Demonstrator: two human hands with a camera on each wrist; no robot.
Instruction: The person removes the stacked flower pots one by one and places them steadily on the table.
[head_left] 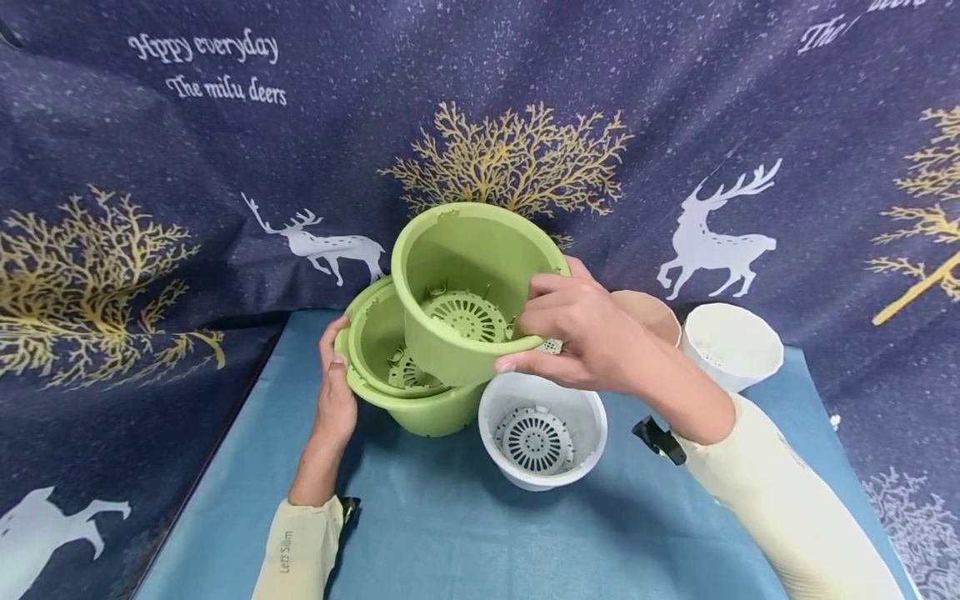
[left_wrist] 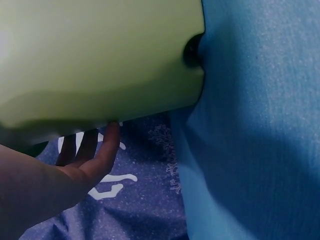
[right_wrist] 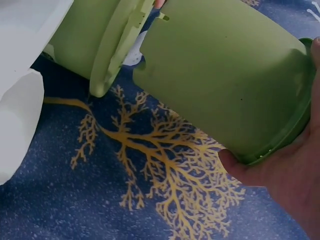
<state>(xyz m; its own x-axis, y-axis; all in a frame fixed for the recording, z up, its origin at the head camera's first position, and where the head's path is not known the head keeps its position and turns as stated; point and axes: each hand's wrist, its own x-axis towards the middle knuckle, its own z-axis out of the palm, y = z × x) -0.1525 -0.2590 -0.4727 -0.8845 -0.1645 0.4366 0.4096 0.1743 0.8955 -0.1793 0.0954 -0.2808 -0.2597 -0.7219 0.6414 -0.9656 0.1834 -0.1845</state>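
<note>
My right hand (head_left: 577, 329) grips the near right rim of a green plastic flowerpot (head_left: 442, 354), held tilted in the air with its slotted base visible inside. Below and left of it, a second green flowerpot (head_left: 431, 417) with a doubled rim rests on the table; another pot seems nested inside it. At its left side my left hand (head_left: 337, 392) holds the rim, thumb on top and fingers along the outside. From the right wrist view, the raised pot (right_wrist: 225, 80) is apart from the lower one's rim (right_wrist: 107, 70). A pale grey flowerpot (head_left: 536, 477) stands upright just right of the lower green pot.
Behind my right forearm stand a beige pot (head_left: 648, 312) and a white pot (head_left: 738, 379). A blue cloth (head_left: 480, 542) covers the table. At its back hangs a dark blue curtain (head_left: 337, 150) printed with deer and gold branches.
</note>
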